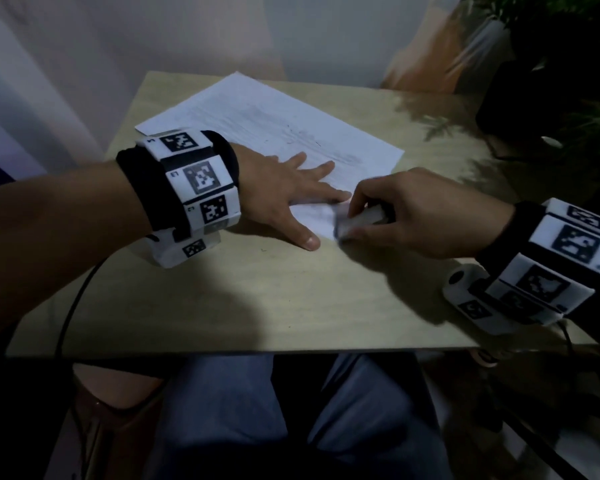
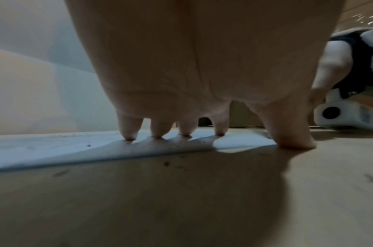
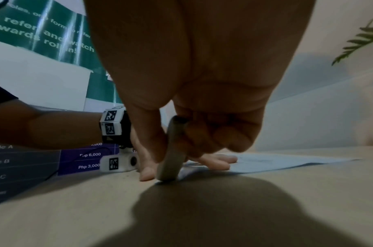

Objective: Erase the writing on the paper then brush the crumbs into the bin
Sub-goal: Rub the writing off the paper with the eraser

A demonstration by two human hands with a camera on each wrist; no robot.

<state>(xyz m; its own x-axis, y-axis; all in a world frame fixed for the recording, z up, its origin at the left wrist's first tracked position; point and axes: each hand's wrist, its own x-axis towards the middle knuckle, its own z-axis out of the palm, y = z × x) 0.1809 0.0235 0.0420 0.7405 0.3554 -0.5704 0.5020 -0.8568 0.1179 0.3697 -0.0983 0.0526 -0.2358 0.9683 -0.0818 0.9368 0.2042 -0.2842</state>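
Crumbs [image 2: 166,163] (left wrist view only) dot table [image 2: 202,208] beside paper [image 2: 54,150].

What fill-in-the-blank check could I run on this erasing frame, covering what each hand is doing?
1. The left hand lies flat with spread fingers, pressing down the ____.
2. The right hand grips an ____ at the near corner of the paper.
3. The left thumb rests on the bare ____, off the sheet.
4. Dark ____ lie scattered on the paper beside the left fingertips.

Missing words: paper; eraser; table; crumbs
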